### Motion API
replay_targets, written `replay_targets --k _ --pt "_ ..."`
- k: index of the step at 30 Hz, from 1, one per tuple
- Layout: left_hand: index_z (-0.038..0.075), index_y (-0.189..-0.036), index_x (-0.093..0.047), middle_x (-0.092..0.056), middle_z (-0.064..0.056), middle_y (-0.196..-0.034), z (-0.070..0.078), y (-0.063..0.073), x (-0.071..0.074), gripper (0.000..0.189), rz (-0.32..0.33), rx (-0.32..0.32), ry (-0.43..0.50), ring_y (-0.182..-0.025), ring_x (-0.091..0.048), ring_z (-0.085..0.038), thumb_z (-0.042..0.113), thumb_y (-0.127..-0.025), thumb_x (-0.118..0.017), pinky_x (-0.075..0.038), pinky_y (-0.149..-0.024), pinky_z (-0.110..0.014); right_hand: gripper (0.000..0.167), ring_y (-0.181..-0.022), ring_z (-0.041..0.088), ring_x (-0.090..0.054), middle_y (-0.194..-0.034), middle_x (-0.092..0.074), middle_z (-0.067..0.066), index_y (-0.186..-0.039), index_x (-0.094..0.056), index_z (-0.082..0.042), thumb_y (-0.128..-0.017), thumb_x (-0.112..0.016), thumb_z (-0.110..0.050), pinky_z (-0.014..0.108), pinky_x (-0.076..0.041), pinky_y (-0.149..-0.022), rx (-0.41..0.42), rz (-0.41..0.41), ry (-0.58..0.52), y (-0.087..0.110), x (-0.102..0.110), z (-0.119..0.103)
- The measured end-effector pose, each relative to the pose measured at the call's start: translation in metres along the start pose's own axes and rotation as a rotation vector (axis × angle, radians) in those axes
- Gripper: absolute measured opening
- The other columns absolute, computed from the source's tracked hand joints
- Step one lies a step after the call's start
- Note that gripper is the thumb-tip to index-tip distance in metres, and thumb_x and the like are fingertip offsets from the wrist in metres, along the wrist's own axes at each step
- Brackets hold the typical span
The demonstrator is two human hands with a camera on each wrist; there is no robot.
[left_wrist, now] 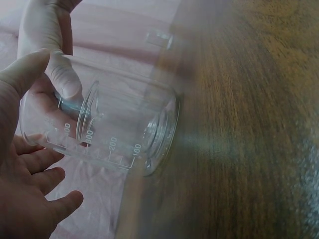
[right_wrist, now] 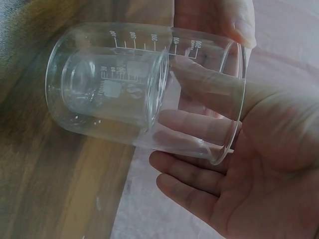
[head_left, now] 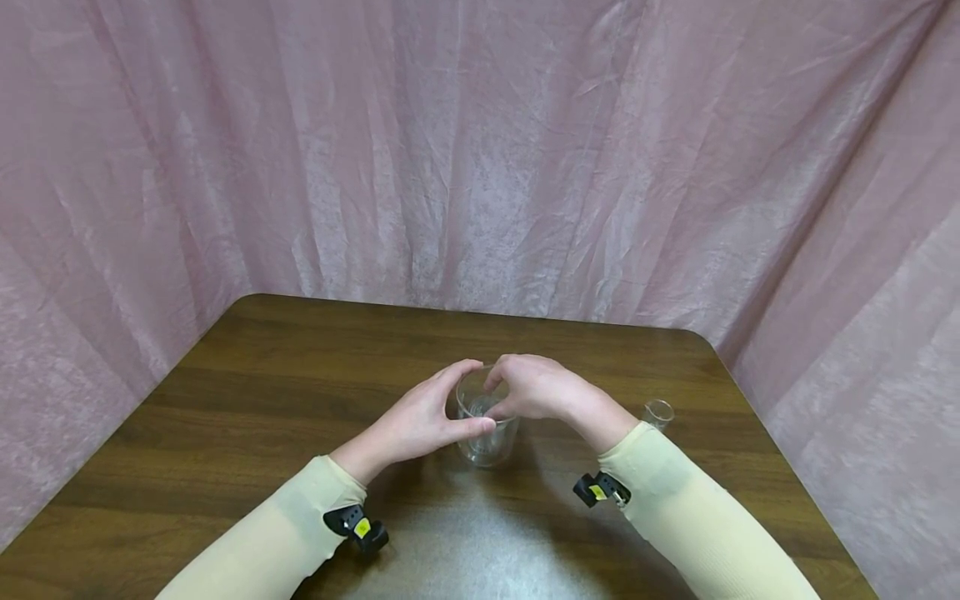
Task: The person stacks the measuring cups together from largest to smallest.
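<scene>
A large clear glass beaker point(head_left: 489, 454) with white volume marks stands on the table. My left hand point(head_left: 422, 419) holds it near the rim, thumb on the near side and fingers on the far side. Inside sits a smaller glass beaker point(right_wrist: 117, 97), its rim about halfway up the large one's wall. From above, my right hand point(head_left: 542, 388) reaches into the large beaker, thumb and index finger pinching the small beaker's rim. The right hand's other fingers stay outside the large beaker's wall in the right wrist view.
Another small glass vessel point(head_left: 658, 412) stands on the table to the right, partly hidden behind the right forearm. The brown wooden table point(head_left: 300, 367) has rounded far corners. A pink curtain point(head_left: 480, 167) hangs behind it and along the sides.
</scene>
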State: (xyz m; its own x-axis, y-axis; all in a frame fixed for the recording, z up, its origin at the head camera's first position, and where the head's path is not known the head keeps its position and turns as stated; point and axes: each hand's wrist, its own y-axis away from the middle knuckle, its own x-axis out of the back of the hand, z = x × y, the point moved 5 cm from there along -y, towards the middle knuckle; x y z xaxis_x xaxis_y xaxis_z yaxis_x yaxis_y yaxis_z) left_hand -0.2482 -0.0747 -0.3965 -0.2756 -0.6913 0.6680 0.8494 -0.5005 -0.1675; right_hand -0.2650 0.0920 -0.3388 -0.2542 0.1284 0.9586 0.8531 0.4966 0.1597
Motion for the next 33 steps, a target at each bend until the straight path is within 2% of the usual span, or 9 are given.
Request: replay_targets --k 8,15,24,33 --pt "0.019 -0.167 -0.045 -0.048 -0.004 -0.168 0.001 0.0 0.001 0.091 0.021 -0.024 -0.015 -0.151 -0.05 -0.03 0.057 -0.095 -0.085 -0.046 -0.118 -0.059 0.036 -0.126 0.029 -0.07 -0.132 -0.076 0.003 -0.121 -0.083 -0.016 -0.092 -0.092 -0.038 0.048 -0.056 -0.106 0.028 0.058 -0.057 0.004 0.0 0.004" --pt "0.019 -0.168 -0.044 -0.047 -0.003 -0.169 0.0 0.001 0.002 0.094 0.013 -0.008 -0.022 -0.152 -0.049 -0.03 0.06 -0.094 -0.085 -0.045 -0.118 -0.059 0.033 -0.13 0.026 -0.068 -0.135 -0.075 0.001 -0.123 -0.083 -0.019 -0.097 -0.088 -0.039 0.049 -0.054 -0.107 0.036 0.113 -0.09 0.011 0.002 0.009" --pt "0.022 -0.167 -0.044 -0.048 -0.003 -0.168 0.0 0.003 0.002 0.092 0.016 -0.004 -0.016 -0.152 -0.049 -0.029 0.061 -0.094 -0.085 -0.045 -0.118 -0.06 0.037 -0.131 0.025 -0.068 -0.138 -0.074 -0.001 -0.13 -0.079 -0.018 -0.101 -0.082 -0.042 0.05 -0.054 -0.107 0.049 0.188 -0.122 0.022 0.006 0.011" --pt "0.019 -0.167 -0.045 -0.049 -0.003 -0.167 0.0 0.002 0.002 0.092 0.024 -0.007 -0.022 -0.151 -0.05 -0.028 0.058 -0.094 -0.086 -0.045 -0.119 -0.057 0.043 -0.134 0.024 -0.066 -0.14 -0.073 -0.001 -0.135 -0.077 -0.018 -0.1 -0.083 -0.042 0.051 -0.053 -0.11 0.07 0.261 -0.152 0.032 0.008 0.013"
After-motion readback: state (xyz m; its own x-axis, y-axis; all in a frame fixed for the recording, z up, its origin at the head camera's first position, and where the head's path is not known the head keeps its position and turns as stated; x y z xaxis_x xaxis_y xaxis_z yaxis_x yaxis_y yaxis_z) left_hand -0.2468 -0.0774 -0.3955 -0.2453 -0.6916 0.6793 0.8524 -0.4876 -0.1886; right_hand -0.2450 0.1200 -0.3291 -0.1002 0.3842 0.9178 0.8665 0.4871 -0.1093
